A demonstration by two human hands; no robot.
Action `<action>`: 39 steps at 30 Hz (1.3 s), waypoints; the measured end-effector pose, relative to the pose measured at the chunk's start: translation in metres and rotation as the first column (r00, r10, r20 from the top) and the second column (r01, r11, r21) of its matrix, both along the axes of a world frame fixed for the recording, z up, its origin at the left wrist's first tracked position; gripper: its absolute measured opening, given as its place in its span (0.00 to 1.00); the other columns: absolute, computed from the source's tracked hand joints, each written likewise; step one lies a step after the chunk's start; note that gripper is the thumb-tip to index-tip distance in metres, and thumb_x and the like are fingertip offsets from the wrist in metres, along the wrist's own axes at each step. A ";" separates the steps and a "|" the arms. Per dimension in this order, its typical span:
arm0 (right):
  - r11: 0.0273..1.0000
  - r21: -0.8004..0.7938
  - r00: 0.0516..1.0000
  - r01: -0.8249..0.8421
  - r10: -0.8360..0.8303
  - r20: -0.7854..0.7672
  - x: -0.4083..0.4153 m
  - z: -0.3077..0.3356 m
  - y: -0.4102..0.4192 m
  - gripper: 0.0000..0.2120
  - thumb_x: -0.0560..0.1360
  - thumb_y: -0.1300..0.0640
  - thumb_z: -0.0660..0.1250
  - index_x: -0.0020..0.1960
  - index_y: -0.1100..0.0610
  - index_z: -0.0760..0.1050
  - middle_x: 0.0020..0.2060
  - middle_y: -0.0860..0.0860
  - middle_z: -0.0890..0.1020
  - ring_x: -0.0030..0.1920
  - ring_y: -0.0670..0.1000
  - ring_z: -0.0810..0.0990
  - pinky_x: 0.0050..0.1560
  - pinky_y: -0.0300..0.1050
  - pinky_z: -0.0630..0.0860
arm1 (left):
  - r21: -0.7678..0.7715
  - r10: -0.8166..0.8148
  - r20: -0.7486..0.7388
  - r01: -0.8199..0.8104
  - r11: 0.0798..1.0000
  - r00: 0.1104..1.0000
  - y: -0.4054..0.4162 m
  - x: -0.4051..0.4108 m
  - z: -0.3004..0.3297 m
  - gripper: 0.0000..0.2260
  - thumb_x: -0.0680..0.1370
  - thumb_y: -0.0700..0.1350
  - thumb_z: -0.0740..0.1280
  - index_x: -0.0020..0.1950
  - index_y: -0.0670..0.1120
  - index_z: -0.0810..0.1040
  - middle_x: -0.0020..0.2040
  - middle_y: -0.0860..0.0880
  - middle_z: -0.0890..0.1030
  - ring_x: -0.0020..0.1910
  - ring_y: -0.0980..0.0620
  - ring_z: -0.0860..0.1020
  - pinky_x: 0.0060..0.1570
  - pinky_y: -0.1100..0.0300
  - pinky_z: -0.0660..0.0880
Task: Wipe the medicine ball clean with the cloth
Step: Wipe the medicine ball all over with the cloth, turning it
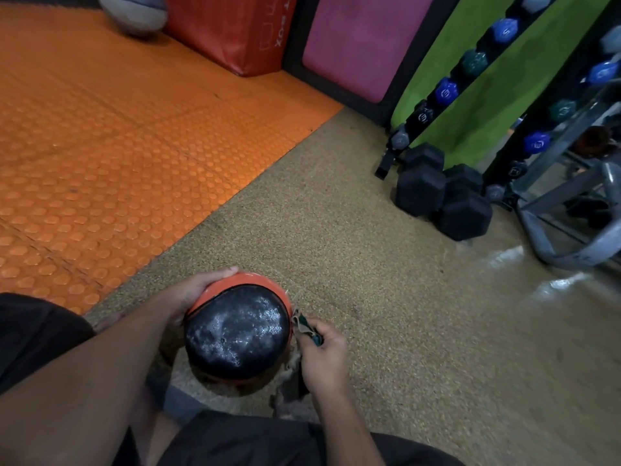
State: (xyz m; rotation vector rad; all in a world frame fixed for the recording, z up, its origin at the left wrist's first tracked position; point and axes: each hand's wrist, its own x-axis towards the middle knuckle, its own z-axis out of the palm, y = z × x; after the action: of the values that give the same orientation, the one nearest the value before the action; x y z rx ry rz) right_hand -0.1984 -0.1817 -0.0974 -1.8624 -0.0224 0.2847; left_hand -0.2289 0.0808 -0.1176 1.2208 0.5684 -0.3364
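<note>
The medicine ball, black with orange bands and a dusty whitish sheen on top, is held low in front of me above the speckled floor. My left hand cups its upper left side, fingers curled over the orange band. My right hand is closed on a crumpled cloth, tan and teal, pressed against the ball's right edge. More of the cloth hangs below that hand beside the ball.
An orange studded mat covers the floor to the left. Black hex dumbbells lie on the floor at the right, beside a rack of coloured dumbbells and a grey metal frame. A red soft box and another ball stand far back.
</note>
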 end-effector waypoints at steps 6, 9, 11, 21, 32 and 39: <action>1.000 -0.001 0.997 0.005 -0.004 0.075 -0.004 -0.001 -0.001 0.11 0.77 0.66 0.72 0.47 0.50 0.87 0.43 0.46 0.88 0.45 0.44 0.86 0.48 0.39 0.80 | 0.396 0.070 0.097 -0.103 0.912 0.993 -0.001 0.009 0.022 0.22 0.68 0.65 0.74 0.56 0.54 0.87 0.54 0.44 0.87 0.52 0.40 0.85 0.54 0.44 0.82; 0.999 -0.043 0.978 0.030 -0.021 0.210 0.000 -0.003 0.004 0.14 0.76 0.67 0.73 0.52 0.49 0.86 0.48 0.42 0.86 0.52 0.39 0.84 0.55 0.36 0.79 | 0.562 -0.060 0.176 -0.049 0.826 0.983 0.001 0.017 0.042 0.25 0.66 0.75 0.72 0.56 0.63 0.86 0.65 0.56 0.82 0.63 0.47 0.79 0.68 0.38 0.74; 0.998 -0.055 0.957 0.030 -0.013 0.288 0.002 -0.002 0.009 0.14 0.75 0.68 0.73 0.55 0.52 0.86 0.50 0.41 0.84 0.53 0.40 0.83 0.57 0.36 0.79 | 0.545 -0.247 0.087 0.161 0.822 0.965 -0.002 0.016 0.050 0.28 0.65 0.79 0.71 0.62 0.71 0.82 0.68 0.60 0.76 0.65 0.48 0.76 0.68 0.40 0.74; 0.995 -0.010 0.966 0.098 -0.093 0.240 -0.001 -0.015 0.019 0.12 0.75 0.64 0.75 0.55 0.50 0.86 0.50 0.44 0.86 0.53 0.42 0.84 0.58 0.44 0.81 | 0.436 -0.178 0.051 0.139 0.889 0.983 0.000 0.037 0.043 0.38 0.55 0.82 0.72 0.62 0.68 0.79 0.62 0.56 0.80 0.56 0.47 0.82 0.58 0.47 0.80; 0.972 -0.162 0.862 0.171 -0.068 0.503 -0.023 -0.016 0.033 0.19 0.71 0.67 0.71 0.60 0.57 0.85 0.48 0.44 0.80 0.50 0.42 0.82 0.51 0.37 0.78 | 0.511 -0.011 -0.045 0.032 0.859 0.999 -0.015 0.053 0.035 0.44 0.70 0.81 0.61 0.81 0.59 0.68 0.82 0.46 0.65 0.78 0.35 0.67 0.73 0.37 0.67; 0.890 -0.433 0.657 0.145 0.241 0.715 -0.037 -0.017 0.043 0.25 0.67 0.58 0.65 0.63 0.57 0.84 0.47 0.51 0.78 0.48 0.54 0.75 0.47 0.45 0.75 | 0.589 -0.017 -0.082 0.062 0.806 0.997 -0.011 0.060 0.018 0.44 0.74 0.81 0.52 0.85 0.59 0.58 0.86 0.44 0.56 0.83 0.35 0.55 0.79 0.32 0.53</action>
State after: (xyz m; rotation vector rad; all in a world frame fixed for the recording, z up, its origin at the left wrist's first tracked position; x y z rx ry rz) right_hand -0.2354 -0.1384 -0.1141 -2.3375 -0.6419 -0.5373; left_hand -0.1690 0.0698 -0.0995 1.8360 0.7437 -0.2422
